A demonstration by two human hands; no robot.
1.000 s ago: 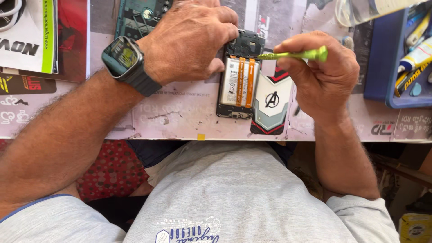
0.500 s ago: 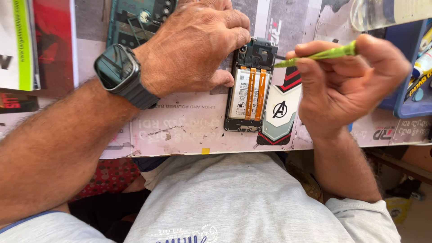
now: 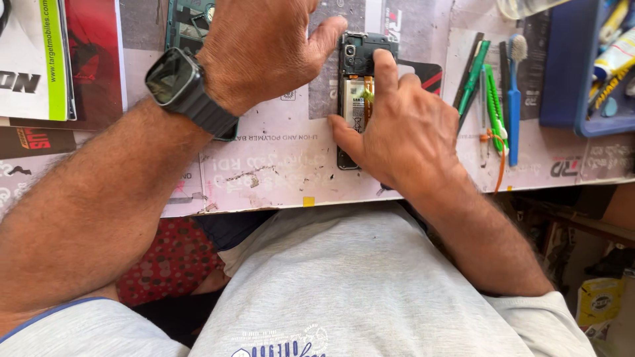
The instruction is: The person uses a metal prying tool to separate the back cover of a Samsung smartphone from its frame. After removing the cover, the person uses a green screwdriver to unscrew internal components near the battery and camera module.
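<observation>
Opened phone point(image 3: 360, 73) lies face down on the counter point(image 3: 278, 172), near its front edge, long axis pointing away from the person. Back cover is off; battery point(image 3: 352, 106) and camera block at the far end are exposed. Lower half of the phone is hidden under the right hand.

Left hand point(image 3: 261, 49): rests at the phone's far left corner, thumb tip touching the frame edge. Fingers are cut off by the top of the frame, so whether they curl around anything cannot be told. Nothing visibly grasped. Black watch point(image 3: 177, 82) on the wrist. A green circuit board point(image 3: 188, 20) lies partly under this hand, mostly hidden.

Right hand point(image 3: 407, 135): lies flat over the phone, forefinger stretched out and pressing near the camera block, thumb against the phone's left side. It holds down the phone rather than gripping it; no tool in it.

Right of the phone, well apart from both hands: green tools point(image 3: 486, 86) and a blue toothbrush point(image 3: 514, 92), side by side. Blue tray point(image 3: 562, 79) at far right, contents cut off.
</observation>
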